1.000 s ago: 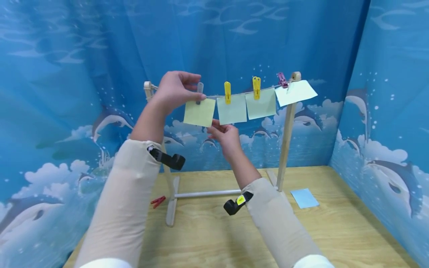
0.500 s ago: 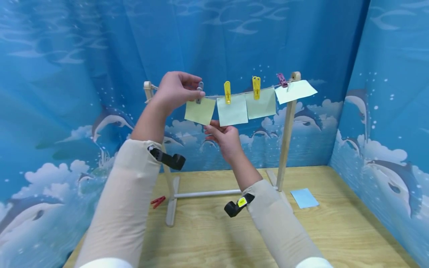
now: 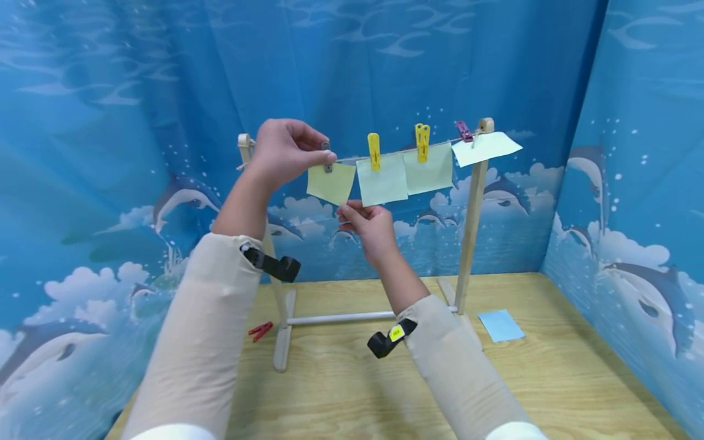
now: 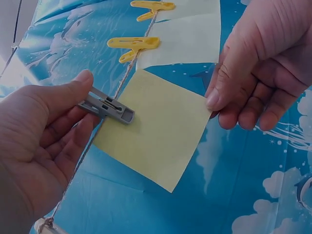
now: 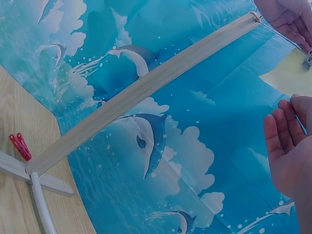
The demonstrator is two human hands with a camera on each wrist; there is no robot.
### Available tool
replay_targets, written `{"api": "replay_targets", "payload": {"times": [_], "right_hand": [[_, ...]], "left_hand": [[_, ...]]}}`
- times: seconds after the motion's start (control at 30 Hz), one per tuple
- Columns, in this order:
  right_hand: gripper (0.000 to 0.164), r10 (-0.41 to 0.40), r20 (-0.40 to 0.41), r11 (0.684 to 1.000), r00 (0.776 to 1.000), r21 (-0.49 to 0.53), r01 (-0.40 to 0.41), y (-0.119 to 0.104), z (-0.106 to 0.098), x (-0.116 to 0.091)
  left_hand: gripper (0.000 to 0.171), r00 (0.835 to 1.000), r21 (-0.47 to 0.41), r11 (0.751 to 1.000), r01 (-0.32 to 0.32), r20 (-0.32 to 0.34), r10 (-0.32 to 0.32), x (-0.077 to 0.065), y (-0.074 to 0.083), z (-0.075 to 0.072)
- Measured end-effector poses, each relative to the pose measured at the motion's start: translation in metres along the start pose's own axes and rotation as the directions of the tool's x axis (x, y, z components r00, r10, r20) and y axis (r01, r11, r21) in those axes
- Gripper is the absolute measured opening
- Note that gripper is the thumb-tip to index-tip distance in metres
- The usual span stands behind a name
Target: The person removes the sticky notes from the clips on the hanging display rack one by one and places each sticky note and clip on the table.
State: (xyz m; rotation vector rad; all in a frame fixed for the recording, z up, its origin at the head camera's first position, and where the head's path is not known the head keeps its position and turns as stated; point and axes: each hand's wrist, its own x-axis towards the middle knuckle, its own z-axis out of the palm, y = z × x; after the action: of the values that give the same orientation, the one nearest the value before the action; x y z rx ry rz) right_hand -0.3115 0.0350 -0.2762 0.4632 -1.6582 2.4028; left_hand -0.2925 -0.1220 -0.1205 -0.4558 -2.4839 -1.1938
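Observation:
My left hand [image 3: 286, 150] pinches the handle end of a grey clothespin [image 4: 111, 107] between thumb and fingers. The clothespin's nose lies over the twine [image 4: 80, 163] and the edge of a yellow sticky note [image 4: 158, 129], which hangs tilted. With thumb and forefinger my right hand [image 3: 371, 229] pinches the note's lower right corner. Farther right on the line, two yellow clothespins [image 3: 374, 151] hold pale green notes [image 3: 383, 181]. At the right end a magenta clothespin [image 3: 464, 131] holds another pale note [image 3: 486, 150], which sticks out over the post.
A wooden stand with a left post [image 5: 141, 92], a right post [image 3: 472, 232] and a white bottom bar [image 3: 341, 318] carries the line. On the table [image 3: 352, 379] lie a red clothespin [image 3: 261, 330] at left and a blue note [image 3: 501, 325] at right. Ocean-print curtains [image 3: 418, 67] stand behind.
The grey clothespin has turned and dropped slightly in my left fingers onto the note's top edge. The yellow note has shifted a little right and tilts more. My right hand stays at its corner.

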Motion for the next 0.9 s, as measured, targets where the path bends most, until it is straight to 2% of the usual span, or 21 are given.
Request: {"api": "replay_targets", "payload": {"times": [0.3, 0.6, 0.9], "right_hand": [[0.016, 0.066, -0.017, 0.998, 0.998, 0.016, -0.066, 0.004, -0.001, -0.005], [0.006, 0.034, -0.024, 0.996, 0.999, 0.086, -0.032, 0.008, -0.003, -0.009], [0.007, 0.020, -0.020, 0.997, 1.000, 0.081, -0.019, 0.013, -0.010, -0.013]], "left_hand": [[0.028, 0.993, -0.019, 0.995, -0.094, -0.079, 0.092, -0.004, -0.012, 0.002], [0.026, 0.973, -0.142, 0.977, -0.159, -0.188, 0.131, -0.009, -0.016, -0.003], [0.025, 0.963, -0.210, 0.957, -0.198, -0.225, 0.150, -0.011, -0.014, -0.008]]}}
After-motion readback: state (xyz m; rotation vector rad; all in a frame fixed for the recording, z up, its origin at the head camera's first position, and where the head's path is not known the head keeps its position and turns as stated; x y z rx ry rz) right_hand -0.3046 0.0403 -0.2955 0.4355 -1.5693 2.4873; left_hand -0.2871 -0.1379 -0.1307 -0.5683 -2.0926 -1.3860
